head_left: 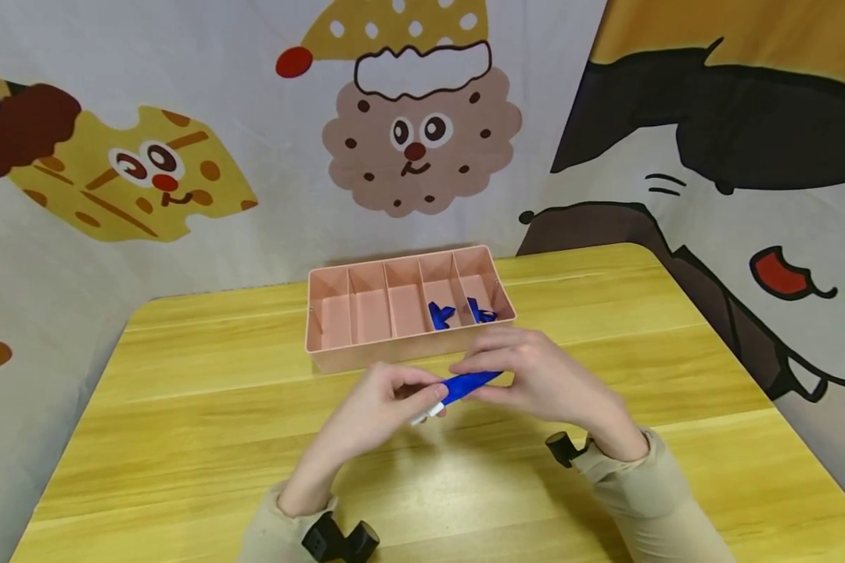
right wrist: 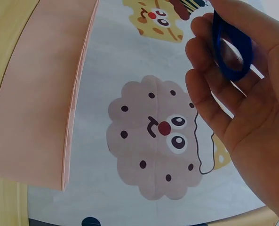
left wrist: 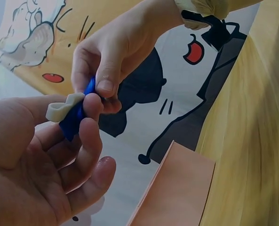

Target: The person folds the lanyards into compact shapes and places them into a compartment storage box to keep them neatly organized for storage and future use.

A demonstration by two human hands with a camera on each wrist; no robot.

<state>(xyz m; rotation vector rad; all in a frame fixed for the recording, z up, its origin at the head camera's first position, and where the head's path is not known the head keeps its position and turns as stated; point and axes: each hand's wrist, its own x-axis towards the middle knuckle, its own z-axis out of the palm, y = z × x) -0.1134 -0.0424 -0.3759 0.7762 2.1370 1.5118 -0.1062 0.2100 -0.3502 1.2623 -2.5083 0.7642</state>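
In front of the box, both hands hold one blue ribbon (head_left: 465, 385) above the table. A white band (left wrist: 65, 107) forms a small loop at its left end. My left hand (head_left: 376, 407) pinches that end between thumb and fingers. My right hand (head_left: 538, 379) grips the other end, and a blue loop (right wrist: 238, 70) hangs by its palm in the right wrist view. The pink box (head_left: 366, 358) has several compartments in a row. Blue ribbon pieces (head_left: 440, 315) lie in the fourth from the left, and another blue piece (head_left: 482, 314) in the rightmost one.
The wooden table (head_left: 204, 422) extends around the box and under the hands. A cartoon-printed cloth (head_left: 267, 47) hangs behind its far edge. Black wrist cameras (head_left: 341, 539) are strapped to both forearms.
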